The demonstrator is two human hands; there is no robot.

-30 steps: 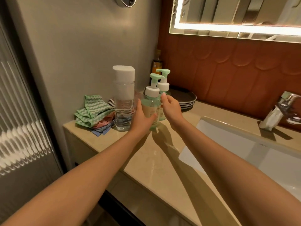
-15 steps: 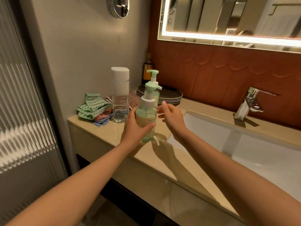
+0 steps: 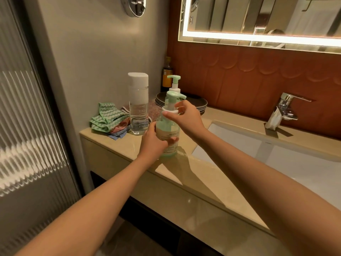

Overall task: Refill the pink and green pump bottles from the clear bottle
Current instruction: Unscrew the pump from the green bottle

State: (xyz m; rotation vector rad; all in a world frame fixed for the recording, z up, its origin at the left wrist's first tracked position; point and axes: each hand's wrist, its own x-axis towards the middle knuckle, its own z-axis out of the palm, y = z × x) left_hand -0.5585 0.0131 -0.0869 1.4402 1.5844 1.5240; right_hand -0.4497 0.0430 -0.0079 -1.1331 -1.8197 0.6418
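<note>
The green pump bottle (image 3: 168,130) is upright at the front of the tabletop (image 3: 184,182), to the right of the clear bottle (image 3: 138,108) and nearer the camera. The left hand (image 3: 153,143) has its grip wrapped round the body, and the right hand (image 3: 186,119) has its grip pinching the white collar under the pump head. A second pump bottle (image 3: 174,84) stands further back to the right of the clear bottle, and folded cloths (image 3: 107,119) lie to its left.

Warm mirror light (image 3: 258,36); wide-angle edges bend.
</note>
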